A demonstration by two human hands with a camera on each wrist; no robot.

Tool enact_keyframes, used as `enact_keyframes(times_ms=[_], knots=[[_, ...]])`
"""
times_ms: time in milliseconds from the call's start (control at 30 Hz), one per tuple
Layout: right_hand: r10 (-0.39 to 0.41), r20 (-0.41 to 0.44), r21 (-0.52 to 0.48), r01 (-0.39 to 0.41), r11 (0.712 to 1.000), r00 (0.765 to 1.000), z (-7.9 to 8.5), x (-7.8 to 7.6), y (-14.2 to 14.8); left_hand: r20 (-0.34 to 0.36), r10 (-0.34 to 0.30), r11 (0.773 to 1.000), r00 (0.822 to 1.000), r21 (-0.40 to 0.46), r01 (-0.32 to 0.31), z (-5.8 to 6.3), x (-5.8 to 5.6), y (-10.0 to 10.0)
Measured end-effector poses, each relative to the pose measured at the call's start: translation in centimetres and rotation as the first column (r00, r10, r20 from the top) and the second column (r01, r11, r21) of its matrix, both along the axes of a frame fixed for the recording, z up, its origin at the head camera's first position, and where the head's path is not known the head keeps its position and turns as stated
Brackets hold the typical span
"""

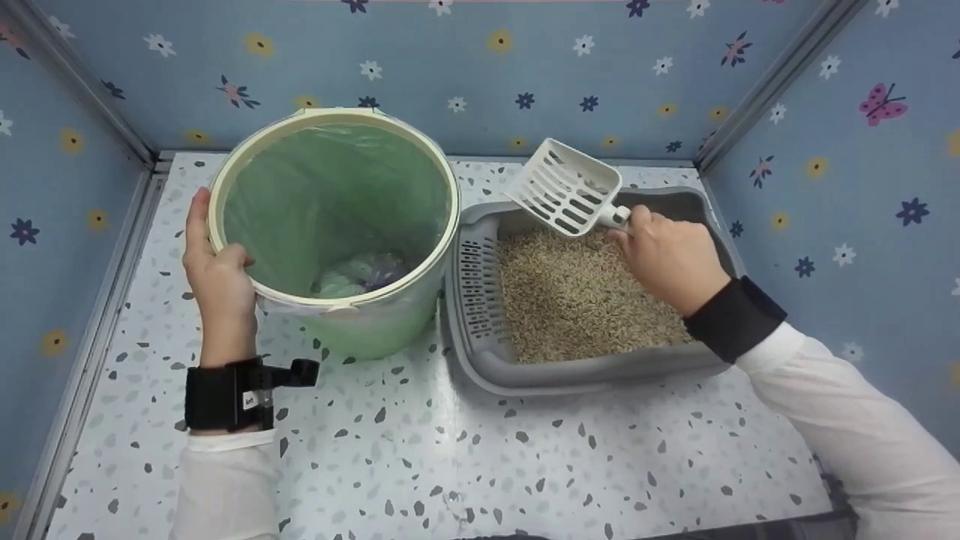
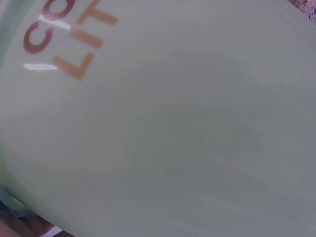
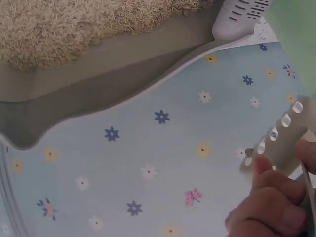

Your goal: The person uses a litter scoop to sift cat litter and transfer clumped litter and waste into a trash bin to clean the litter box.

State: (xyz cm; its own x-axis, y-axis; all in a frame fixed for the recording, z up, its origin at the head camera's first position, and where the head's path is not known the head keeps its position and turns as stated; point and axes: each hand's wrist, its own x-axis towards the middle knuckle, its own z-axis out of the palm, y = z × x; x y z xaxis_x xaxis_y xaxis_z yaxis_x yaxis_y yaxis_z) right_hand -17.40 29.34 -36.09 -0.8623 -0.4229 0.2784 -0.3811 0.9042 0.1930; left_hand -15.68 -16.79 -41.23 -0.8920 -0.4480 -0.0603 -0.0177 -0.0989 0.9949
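On the left in the head view stands a pale green trash bin (image 1: 367, 337) with a cream rim and a clear liner bag (image 1: 300, 202). My left hand (image 1: 221, 281) holds its rim at the left side, thumb over the edge and fingers along the outside. My right hand (image 1: 671, 259) grips the handle of a white slotted litter scoop (image 1: 568, 186), raised above the far left part of a grey litter box (image 1: 540, 379). Tan pellet litter (image 1: 577, 300) covers the box's floor. In the right wrist view, the right fingers (image 3: 276, 207) curl round the scoop's handle.
Bunched plastic (image 1: 364, 274) lies at the bottom of the bin. The bin stands close beside the litter box's slotted left end. Blue flowered walls (image 1: 412, 45) bound the back and both sides. A speckled white surface (image 1: 420, 450) lies underneath.
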Motion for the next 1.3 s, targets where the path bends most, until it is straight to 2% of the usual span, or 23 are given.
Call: enact_keyframes(times_ms=[133, 233, 367, 467, 567, 667, 733, 867, 1000, 1167, 1300], knots=[[-0.066, 0.112, 0.015, 0.065, 0.998, 0.992, -1.2, 0.4, 1.1, -0.002, 0.003, 1.0, 1.0, 0.002, -0.003, 0.0, 0.0, 0.0], [-0.11, 0.233, 0.033, 0.105, 0.994, 0.966, -2.0, 0.4, 2.0, -0.007, -0.001, 1.0, 1.0, 0.002, 0.001, 0.0, 0.0, 0.0], [-0.188, 0.396, 0.059, 0.18, 0.982, 0.899, -3.3, -0.1, 3.3, -0.021, -0.008, 1.0, 1.0, 0.01, 0.008, -0.1, 0.0, 0.1], [-0.246, 0.49, 0.103, 0.224, 0.969, 0.837, -4.3, -0.7, 4.5, -0.023, -0.009, 1.0, 1.0, 0.021, 0.01, -0.1, -0.1, 0.1], [-0.298, 0.574, 0.155, 0.256, 0.954, 0.763, -5.2, -1.2, 5.6, -0.02, -0.014, 1.0, 1.0, 0.012, 0.014, 0.0, -0.1, 0.2], [-0.339, 0.627, 0.199, 0.276, 0.94, 0.702, -6.0, -1.5, 6.4, -0.021, -0.017, 1.0, 1.0, -0.001, 0.017, 0.0, 0.0, 0.1], [-0.363, 0.646, 0.223, 0.289, 0.931, 0.672, -6.4, -1.8, 6.8, -0.021, -0.018, 1.0, 1.0, -0.01, 0.018, -0.1, 0.0, 0.1], [-0.389, 0.677, 0.259, 0.292, 0.921, 0.625, -7.2, -2.3, 7.1, -0.012, -0.016, 1.0, 1.0, -0.017, 0.016, -0.1, -0.1, 0.0], [-0.383, 0.699, 0.249, 0.298, 0.922, 0.604, -7.7, -2.7, 7.0, -0.008, -0.019, 1.0, 1.0, -0.01, 0.019, -0.1, 0.0, 0.1], [-0.361, 0.715, 0.232, 0.284, 0.93, 0.599, -8.1, -3.4, 6.8, -0.006, -0.013, 1.0, 1.0, -0.001, 0.013, 0.0, 0.0, 0.1], [-0.377, 0.739, 0.234, 0.313, 0.921, 0.558, -8.1, -4.1, 6.5, -0.011, -0.013, 1.0, 1.0, 0.002, 0.013, 0.0, 0.1, 0.2]])
